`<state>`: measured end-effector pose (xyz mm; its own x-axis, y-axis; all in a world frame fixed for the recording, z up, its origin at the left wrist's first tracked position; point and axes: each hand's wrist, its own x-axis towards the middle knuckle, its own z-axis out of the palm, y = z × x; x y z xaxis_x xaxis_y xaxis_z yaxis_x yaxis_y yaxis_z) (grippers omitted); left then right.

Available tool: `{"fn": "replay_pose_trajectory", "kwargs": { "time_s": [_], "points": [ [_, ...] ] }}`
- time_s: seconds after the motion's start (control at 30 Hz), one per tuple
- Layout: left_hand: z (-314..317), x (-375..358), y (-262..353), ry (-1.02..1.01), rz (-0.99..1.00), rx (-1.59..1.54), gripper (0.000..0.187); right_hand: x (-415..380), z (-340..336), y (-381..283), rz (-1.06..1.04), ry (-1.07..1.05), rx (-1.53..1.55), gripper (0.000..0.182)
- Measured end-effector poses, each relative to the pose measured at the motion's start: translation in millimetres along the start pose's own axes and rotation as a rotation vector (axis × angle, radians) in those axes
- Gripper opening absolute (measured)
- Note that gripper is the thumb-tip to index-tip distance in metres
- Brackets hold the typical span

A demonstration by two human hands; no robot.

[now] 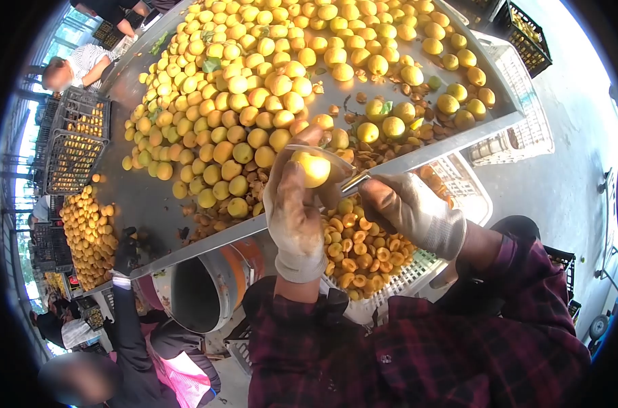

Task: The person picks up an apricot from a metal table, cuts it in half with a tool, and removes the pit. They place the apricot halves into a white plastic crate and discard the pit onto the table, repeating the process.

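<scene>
My left hand (295, 221), in a stained whitish work glove, is closed round a yellow apricot (312, 170) above the near edge of the metal table. Close to its right, my right hand (411, 212), gloved too, grips a small shiny metal tool (354, 182) that points toward the fruit. Whether its tip touches the apricot cannot be made out. Below both hands, halved apricots (363, 253) fill a white plastic basket (421, 270). Whole apricots (244, 102) are heaped across the table, and pits (380, 146) with brownish scraps lie near its edge.
The table's raised metal rim (445, 143) runs just beyond my hands. An orange-and-grey bucket (220, 285) stands below it on the left. Another person (142, 353) sits at lower left, others farther back. Black crates (78, 139) line the left; a white crate (516, 95) stands at right.
</scene>
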<state>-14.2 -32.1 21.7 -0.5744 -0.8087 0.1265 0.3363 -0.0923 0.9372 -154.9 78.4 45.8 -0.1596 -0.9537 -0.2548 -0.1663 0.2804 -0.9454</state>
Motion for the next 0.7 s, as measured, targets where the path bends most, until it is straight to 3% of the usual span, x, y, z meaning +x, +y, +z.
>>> {"fn": "replay_pose_trajectory", "kwargs": {
  "time_s": [0.07,0.13,0.17,0.23,0.37,0.47,0.53,0.63,0.7],
  "points": [
    [3,1,1,0.054,0.083,0.099,0.056,1,2,-2,-0.022,0.014,0.026,0.053],
    [-3,-2,0,-0.066,0.142,0.216,0.058,0,2,-7,-0.187,0.01,0.085,0.049],
    [-3,-1,-3,-0.067,0.14,0.213,0.058,0,0,-7,-0.184,0.012,0.084,0.049],
    [-4,0,-8,0.045,0.086,0.133,0.057,0,-3,-7,0.038,-0.04,-0.026,0.046],
    [-5,-5,-5,0.027,0.062,0.138,0.056,-1,8,-2,-0.048,-0.08,0.083,0.045],
    [3,-1,-9,0.123,0.008,0.027,0.059,0,20,3,-0.085,-0.023,0.206,0.046],
    [8,-1,-12,0.038,0.058,-0.04,0.063,3,25,9,-0.1,0.032,0.129,0.046],
    [4,-4,-17,0.007,-0.061,-0.154,0.065,5,32,12,0.027,0.012,0.064,0.046],
    [8,-4,-12,0.026,-0.095,-0.18,0.065,10,49,38,-0.236,0.125,0.109,0.046]
  ]
}}
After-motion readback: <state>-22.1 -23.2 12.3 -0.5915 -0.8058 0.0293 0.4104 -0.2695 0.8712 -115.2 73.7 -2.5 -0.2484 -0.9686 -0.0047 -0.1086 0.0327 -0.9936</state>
